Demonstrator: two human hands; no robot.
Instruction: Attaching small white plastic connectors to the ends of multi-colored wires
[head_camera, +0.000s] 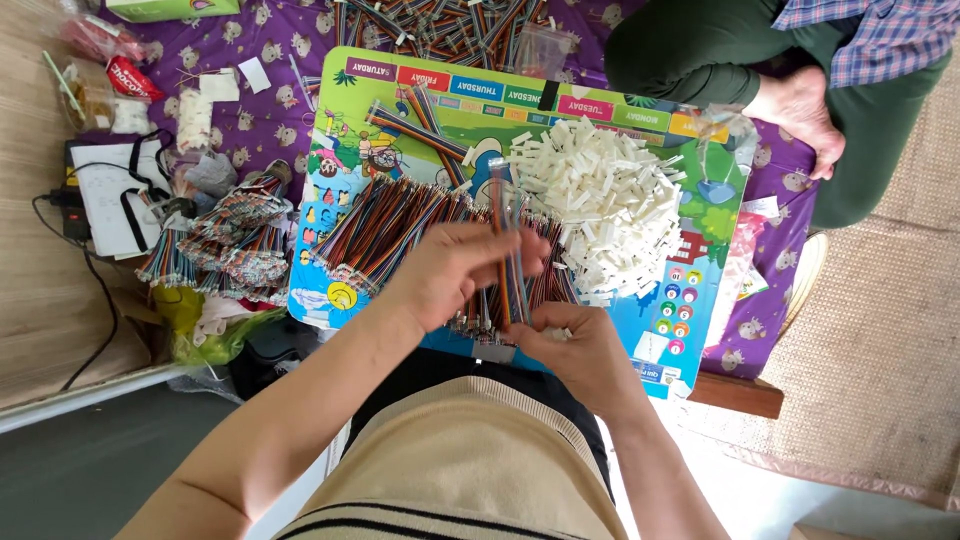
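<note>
My left hand (455, 272) pinches a flat multicoloured ribbon cable (503, 215) that stands upright between both hands. Just below it, my right hand (578, 345) grips the cable's lower end. Both hands hover over a colourful children's board (640, 125) used as a work surface. A fanned pile of the same ribbon cables (385, 220) lies on the board under my left hand. To the right of the cables a heap of small white plastic connector housings (605, 200) rests on the board.
Bundles of finished cables (225, 240) lie left of the board on a purple patterned cloth (265, 110). More cables (440, 20) are heaped at the top. Another person sits cross-legged at top right, a bare foot (800, 110) beside the board. A black power cord (85, 280) runs at left.
</note>
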